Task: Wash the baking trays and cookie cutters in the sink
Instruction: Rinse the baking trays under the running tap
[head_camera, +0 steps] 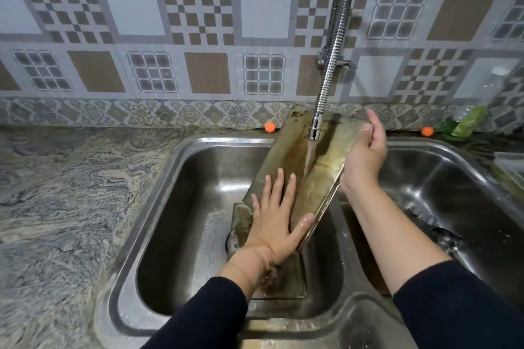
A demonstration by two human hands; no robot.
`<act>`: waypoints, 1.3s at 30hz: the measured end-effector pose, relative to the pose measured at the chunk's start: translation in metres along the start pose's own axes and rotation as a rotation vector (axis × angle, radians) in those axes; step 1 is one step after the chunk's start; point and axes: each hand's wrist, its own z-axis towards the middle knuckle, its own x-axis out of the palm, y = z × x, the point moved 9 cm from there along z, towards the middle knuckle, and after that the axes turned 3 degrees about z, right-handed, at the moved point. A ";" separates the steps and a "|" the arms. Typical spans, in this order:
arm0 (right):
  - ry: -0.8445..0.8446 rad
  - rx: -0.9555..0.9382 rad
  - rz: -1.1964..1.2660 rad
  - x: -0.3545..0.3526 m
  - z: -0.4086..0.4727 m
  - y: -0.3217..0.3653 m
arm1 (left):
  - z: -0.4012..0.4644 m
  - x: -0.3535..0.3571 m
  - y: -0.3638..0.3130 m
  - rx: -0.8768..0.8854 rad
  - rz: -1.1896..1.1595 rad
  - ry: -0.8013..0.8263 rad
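Note:
A stained, brownish baking tray (320,178) is tilted over the left basin of a steel double sink (170,184). Water runs onto it from a flexible coiled tap (331,65). My right hand (364,153) grips the tray's right edge, holding it up. My left hand (276,218) lies flat on the tray's lower part, fingers spread, wet. A second tray (241,224) lies in the basin under it, mostly hidden by my left arm. No cookie cutters show.
A marbled stone counter (56,193) spreads to the left. The right basin (442,187) holds dark items near its drain. Two orange balls (270,127) (426,131) sit by the patterned tile wall. A green bottle (465,123) stands at the back right.

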 end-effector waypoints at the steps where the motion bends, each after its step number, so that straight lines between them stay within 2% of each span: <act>1: -0.030 0.001 0.009 -0.005 0.003 0.001 | 0.001 -0.003 -0.006 0.031 0.033 -0.001; 6: -0.169 -0.047 0.022 -0.030 0.018 0.025 | 0.016 -0.007 -0.061 0.215 0.191 -0.012; 10: -0.165 -0.046 0.027 -0.047 0.039 0.053 | 0.032 -0.012 -0.104 0.288 0.241 -0.069; 13: 0.024 0.002 0.099 -0.047 0.066 0.063 | 0.042 -0.025 -0.131 0.294 0.076 -0.128; 15: 0.134 0.115 -0.116 -0.055 0.081 0.048 | 0.047 -0.035 -0.142 0.258 -0.123 -0.188; 16: 0.113 0.184 -0.271 -0.072 0.087 0.032 | 0.048 -0.033 -0.146 0.234 -0.238 -0.190; 18: 0.050 0.258 -0.493 -0.118 0.092 0.004 | 0.046 -0.020 -0.157 0.213 -0.455 -0.133; 21: 0.158 0.284 -0.602 -0.165 0.085 -0.034 | 0.039 0.016 -0.169 0.198 -0.579 -0.016; 23: 0.162 0.314 -0.626 -0.190 0.079 -0.048 | 0.035 0.040 -0.169 0.171 -0.476 0.074; 27: 0.198 0.353 -0.793 -0.229 0.078 -0.062 | 0.031 0.074 -0.152 0.137 -0.097 0.224; 32: 0.247 0.424 -1.106 -0.262 0.079 -0.103 | 0.023 0.107 -0.090 -0.097 0.338 0.438; 39: 0.382 0.527 -1.353 -0.261 0.068 -0.164 | 0.019 0.115 -0.078 -0.129 0.402 0.359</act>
